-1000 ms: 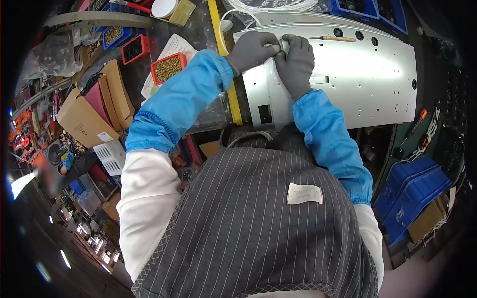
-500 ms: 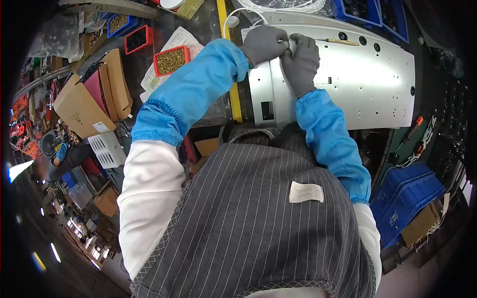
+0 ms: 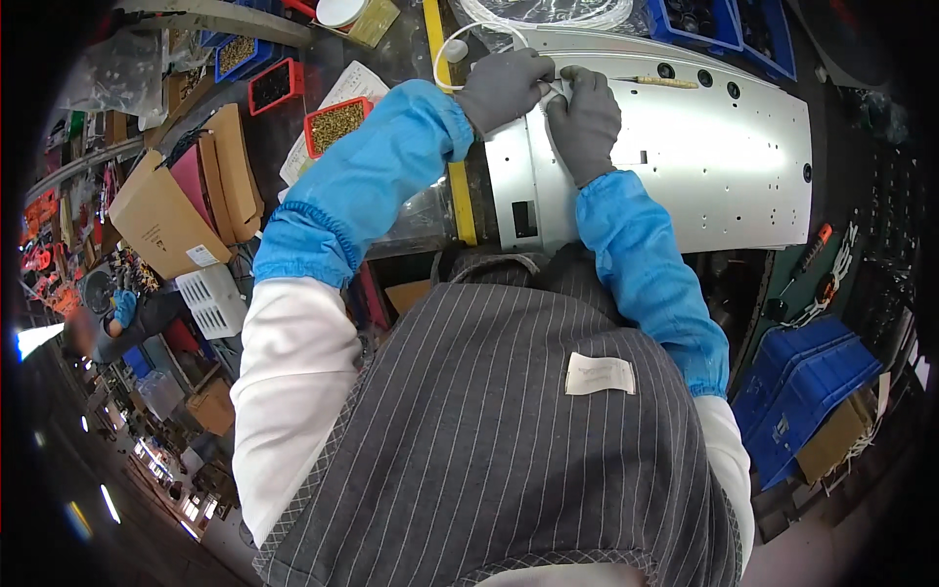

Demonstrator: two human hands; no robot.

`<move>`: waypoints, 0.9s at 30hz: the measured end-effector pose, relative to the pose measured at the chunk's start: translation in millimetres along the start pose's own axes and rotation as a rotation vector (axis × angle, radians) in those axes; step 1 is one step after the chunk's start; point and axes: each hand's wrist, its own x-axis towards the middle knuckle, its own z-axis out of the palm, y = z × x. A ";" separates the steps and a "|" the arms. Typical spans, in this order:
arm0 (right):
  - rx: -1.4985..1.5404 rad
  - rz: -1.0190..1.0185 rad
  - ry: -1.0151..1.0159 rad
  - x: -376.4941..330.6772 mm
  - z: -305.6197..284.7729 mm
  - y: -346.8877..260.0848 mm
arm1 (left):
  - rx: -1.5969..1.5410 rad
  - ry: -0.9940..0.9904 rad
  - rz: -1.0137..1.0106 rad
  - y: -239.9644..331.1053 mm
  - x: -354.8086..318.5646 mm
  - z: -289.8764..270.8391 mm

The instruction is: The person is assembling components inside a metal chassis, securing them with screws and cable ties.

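Note:
My left hand [image 3: 504,90], in a grey glove, is closed on a thin white tube [image 3: 437,67] that loops out beside it. My right hand [image 3: 587,122], also gloved in grey, has its fingertips close against the left ones, pinching a short white bit of the tube that shows between them. Both hands are over the left part of a silvery metal panel [image 3: 704,176] with small holes and a rectangular cutout. On the panel, just right of my right hand, lies a slim tool with a wooden handle [image 3: 669,82]. The fingertips hide the panel edge beneath.
Red bins of brass screws [image 3: 336,127] and dark parts [image 3: 273,86] stand at the left. A coil of white tubing [image 3: 577,16] and blue bins [image 3: 696,22] lie beyond the panel. A screwdriver [image 3: 815,249] and a blue crate [image 3: 797,391] are at right. Another person [image 3: 122,318] is far left.
Both hands have shifted slightly left and remain close together. More of the white tube's loop now shows beside my left hand, and a white bit is visible between the fingertips.

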 end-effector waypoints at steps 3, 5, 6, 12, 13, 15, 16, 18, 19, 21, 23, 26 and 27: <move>0.031 -0.023 0.018 -0.1 1.1 0.1 | -0.070 0.043 -0.004 -3.1 -0.9 9.5; 0.017 0.029 0.008 -0.5 0.4 -1.3 | -0.161 0.081 0.008 -2.1 -2.4 12.6; 0.017 0.023 0.007 -0.1 0.9 -1.4 | -0.160 0.087 0.005 0.2 -1.8 13.9; 0.016 0.067 -0.020 -2.0 2.4 -1.9 | -0.175 0.044 -0.055 3.6 2.5 12.2; 0.016 0.063 -0.005 -2.9 2.6 -2.1 | -0.210 0.080 -0.042 4.8 1.1 14.2; 0.018 0.054 0.011 -3.2 1.7 -2.7 | -0.243 0.120 -0.031 6.1 -2.9 16.9; 0.007 0.077 -0.002 -3.1 0.7 -3.3 | -0.292 0.129 -0.047 6.6 -5.6 17.8; -0.005 0.099 -0.016 -2.2 0.3 -4.9 | -0.340 0.139 -0.065 6.6 -7.5 19.2; 0.003 0.099 -0.001 -2.1 0.0 -5.6 | -0.364 0.149 -0.057 6.8 -7.6 20.1; 0.009 0.101 0.014 -2.7 0.4 -5.2 | -0.389 0.157 -0.049 6.7 -5.7 20.3; -0.004 0.083 0.011 -2.3 2.2 -3.5 | -0.274 0.148 -0.142 5.7 -0.3 18.4; -0.028 0.062 0.035 -2.0 4.9 0.1 | -0.104 0.054 -0.244 16.8 9.3 15.6; -0.027 0.062 0.037 -1.9 5.2 -0.1 | -0.102 0.054 -0.243 15.5 9.2 13.5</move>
